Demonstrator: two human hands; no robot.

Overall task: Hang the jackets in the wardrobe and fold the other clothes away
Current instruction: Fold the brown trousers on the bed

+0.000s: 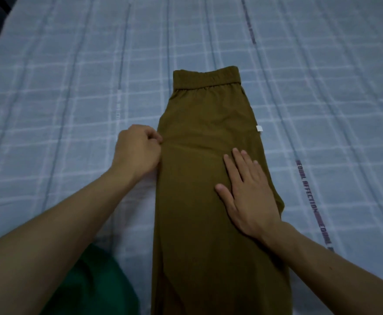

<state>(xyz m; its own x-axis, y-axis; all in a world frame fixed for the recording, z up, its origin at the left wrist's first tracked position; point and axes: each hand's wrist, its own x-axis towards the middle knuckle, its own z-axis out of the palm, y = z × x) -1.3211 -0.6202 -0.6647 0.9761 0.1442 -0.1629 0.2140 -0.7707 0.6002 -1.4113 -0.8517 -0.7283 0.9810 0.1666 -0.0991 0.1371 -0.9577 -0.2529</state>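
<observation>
Your trousers [204, 178] lie lengthwise down the middle of the bed [61, 87], waistband [206, 77] at the far end, legs folded one over the other. Their near end runs off the bottom of the frame, so you can't see the cuffs. A small white tag [259, 128] pokes out on the right edge; whatever is printed on it is too small to read.

Your left hand [138, 151] sits at the left edge of the trousers, fingers [150, 134] curled in and pinching the cloth at the seam, though the fingertips are tucked out of sight. Your right hand [247, 196] lies flat on the trousers, right of centre, fingers straight and slightly spread, palm pressing the fabric down.

On the bedsheet to the right a dark printed stripe [311, 201] reads "EQUAL AFFECTION", repeated nearer you but blurring out. A second printed stripe [249, 26] far up the sheet is too smeared to make out. Bottom left, a green cloth [90, 285] is cut off by the frame and partly hidden under your left forearm.
</observation>
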